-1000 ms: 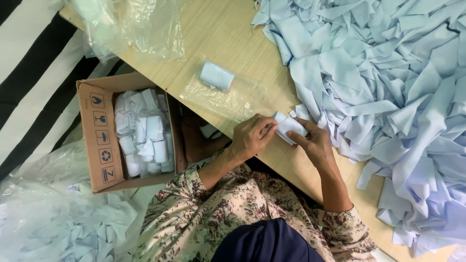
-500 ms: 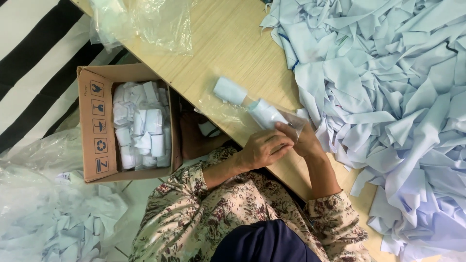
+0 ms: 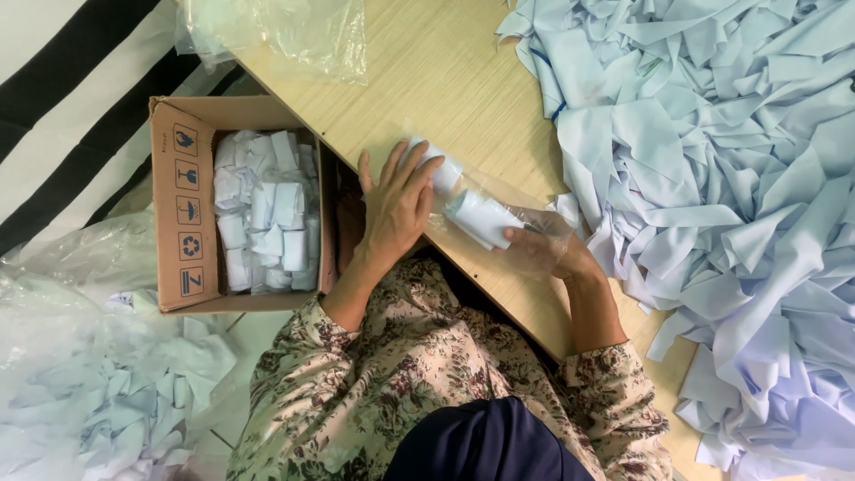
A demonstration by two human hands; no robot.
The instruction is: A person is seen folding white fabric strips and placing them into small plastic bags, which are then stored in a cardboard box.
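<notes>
now folded cloth bundle (image 3: 481,216) inside clear bag (image 3: 534,233) — right hand (image 3: 545,254) gripping, left hand (image 3: 396,209) beside

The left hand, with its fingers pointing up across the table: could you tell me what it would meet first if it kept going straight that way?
The left hand already touches a folded pale bundle at its fingertips. Past that lies bare wooden table, then probably the clear plastic bag at the far edge, though depth is uncertain.

Brown cardboard box (image 3: 183,205) left of table, black symbols on flap
</notes>
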